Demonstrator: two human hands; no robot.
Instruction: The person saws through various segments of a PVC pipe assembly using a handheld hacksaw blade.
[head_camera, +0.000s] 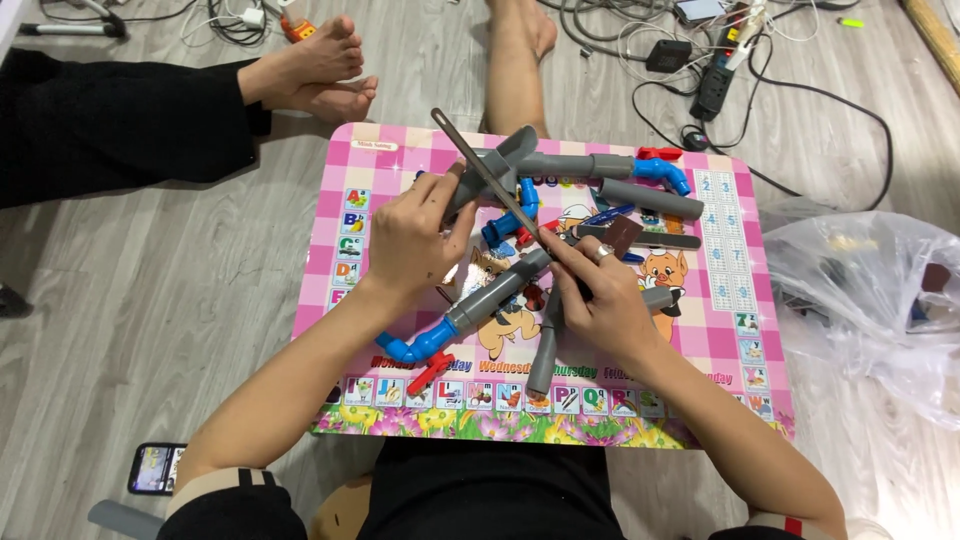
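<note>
1. The left hand (420, 235), just left of centre frame, is closed around a grey plastic pipe fitting (480, 180), gripping it, as it seems, so the piece stays steady under the tool.
2. The right hand (600, 295), right of centre, pinches the lower end of a long thin grey metal file (485, 172) between its fingertips; the file slants up to the upper left and lies across the fitting.
3. The fitting is a dull grey angled joint with a wide open mouth, held at the upper middle of the frame, above the bench.
4. Beneath the hands lies a grey pipe ending in a blue elbow (415, 345) with a red tap handle (430, 370) beside it, towards the lower left.
5. More grey pipes and a blue bend (665, 175) lie at the upper right of the pink chequered cartoon-printed bench (345, 260).
6. Further out: another person's bare feet (320, 70) at the upper left, tangled cables and a power strip (715, 85) at the upper right, a clear plastic bag (870, 300) at the right edge, a phone (155, 468) on the floor at lower left.
</note>
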